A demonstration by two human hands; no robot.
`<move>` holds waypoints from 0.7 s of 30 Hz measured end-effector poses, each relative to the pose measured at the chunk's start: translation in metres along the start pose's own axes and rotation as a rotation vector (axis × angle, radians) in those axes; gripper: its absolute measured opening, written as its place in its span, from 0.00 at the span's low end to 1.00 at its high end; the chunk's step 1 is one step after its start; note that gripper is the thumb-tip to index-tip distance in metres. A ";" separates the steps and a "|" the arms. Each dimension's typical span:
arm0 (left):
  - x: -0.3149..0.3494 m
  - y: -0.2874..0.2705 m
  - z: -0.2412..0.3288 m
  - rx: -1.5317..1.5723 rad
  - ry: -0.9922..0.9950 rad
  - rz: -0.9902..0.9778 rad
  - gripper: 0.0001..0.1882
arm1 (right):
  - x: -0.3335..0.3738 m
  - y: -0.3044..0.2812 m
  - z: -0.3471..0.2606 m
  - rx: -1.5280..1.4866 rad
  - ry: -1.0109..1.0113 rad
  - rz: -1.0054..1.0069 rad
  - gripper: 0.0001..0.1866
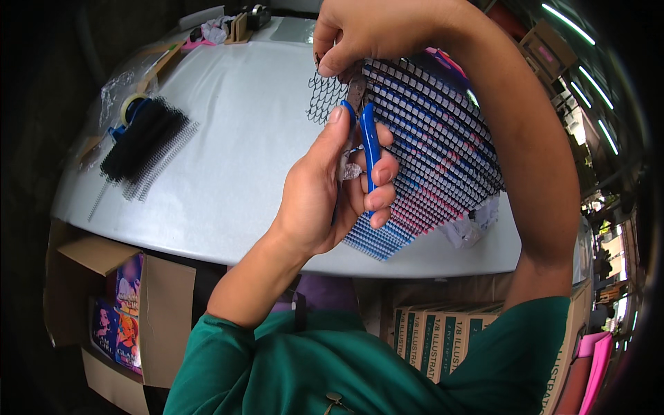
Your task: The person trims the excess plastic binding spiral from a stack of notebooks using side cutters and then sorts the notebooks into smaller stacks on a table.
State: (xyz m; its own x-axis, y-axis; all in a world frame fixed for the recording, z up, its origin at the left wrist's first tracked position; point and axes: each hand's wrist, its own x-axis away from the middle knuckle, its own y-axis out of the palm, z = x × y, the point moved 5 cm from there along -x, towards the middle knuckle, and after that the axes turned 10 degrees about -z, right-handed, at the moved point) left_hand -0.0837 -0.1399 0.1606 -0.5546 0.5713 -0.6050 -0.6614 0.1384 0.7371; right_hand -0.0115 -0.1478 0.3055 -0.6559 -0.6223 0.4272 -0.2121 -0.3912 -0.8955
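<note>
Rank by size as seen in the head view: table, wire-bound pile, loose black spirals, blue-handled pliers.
1. Table
2. Wire-bound pile
3. Loose black spirals
4. Blue-handled pliers, partly hidden in the left hand

Head-worn fisheye, close above table [228, 173], facing down at hands [311, 190].

Holding blue-handled metal pliers [372, 138] in left hand [315, 183]. Pinching upper edge of black looped-wire strips [325, 97] with right hand [377, 31], just above pliers. Seeing black-ringed, blue-and-pink paper stack [436, 162] right of left fingers [379, 199]; dense black coil bundle [143, 142] well left.
</note>
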 end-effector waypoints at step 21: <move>0.012 -0.007 -0.009 -0.256 -0.035 0.327 0.33 | -0.012 0.015 0.000 0.025 -0.109 0.009 0.09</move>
State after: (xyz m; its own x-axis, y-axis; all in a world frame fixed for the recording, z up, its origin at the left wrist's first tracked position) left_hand -0.0903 -0.1412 0.1456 -0.7416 0.5794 -0.3380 -0.5601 -0.2576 0.7874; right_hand -0.0074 -0.1462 0.2870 -0.5747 -0.6954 0.4315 -0.1873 -0.4015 -0.8965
